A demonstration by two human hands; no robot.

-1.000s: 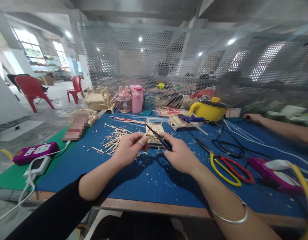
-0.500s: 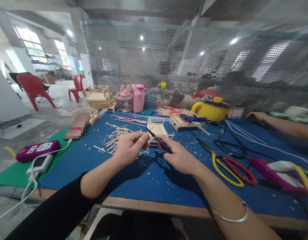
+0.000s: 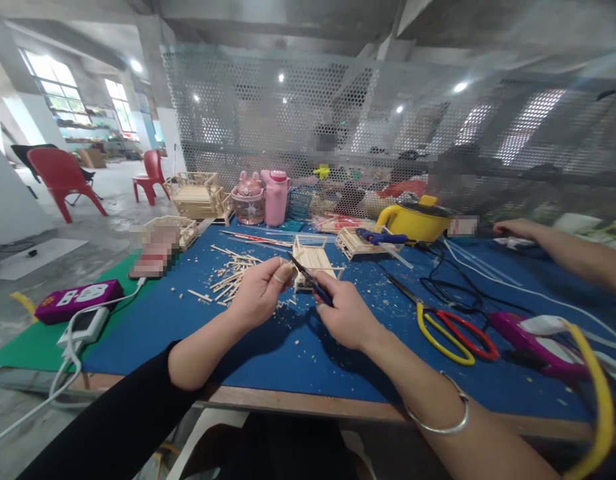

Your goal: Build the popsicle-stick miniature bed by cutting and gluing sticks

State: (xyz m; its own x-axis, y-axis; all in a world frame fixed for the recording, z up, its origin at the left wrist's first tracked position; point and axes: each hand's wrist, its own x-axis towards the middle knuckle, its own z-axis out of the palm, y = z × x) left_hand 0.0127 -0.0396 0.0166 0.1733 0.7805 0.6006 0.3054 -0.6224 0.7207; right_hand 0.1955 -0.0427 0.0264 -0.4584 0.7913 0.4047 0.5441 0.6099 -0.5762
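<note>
Gripping cutter (image 3: 311, 282) in right hand (image 3: 344, 315), blade tip apparently at left hand (image 3: 261, 293)

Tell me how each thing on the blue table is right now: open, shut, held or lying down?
Left hand: grip pinched on a thin wooden stick.
Right hand: grip closed on small dark-handled cutters, blades at the stick.
Red-and-yellow-handled scissors: lying flat, untouched.
Yellow pot: upright, lid on.
Pink bottle: upright, capped.
Small wooden-stick frame: standing on the table.

Stick pile (image 3: 231, 275) left of the small frame (image 3: 312, 261); scissors (image 3: 451, 327) to its right — pot (image 3: 418, 220) behind them, bottle (image 3: 277, 197) at the mat's (image 3: 298, 350) far edge.
</note>
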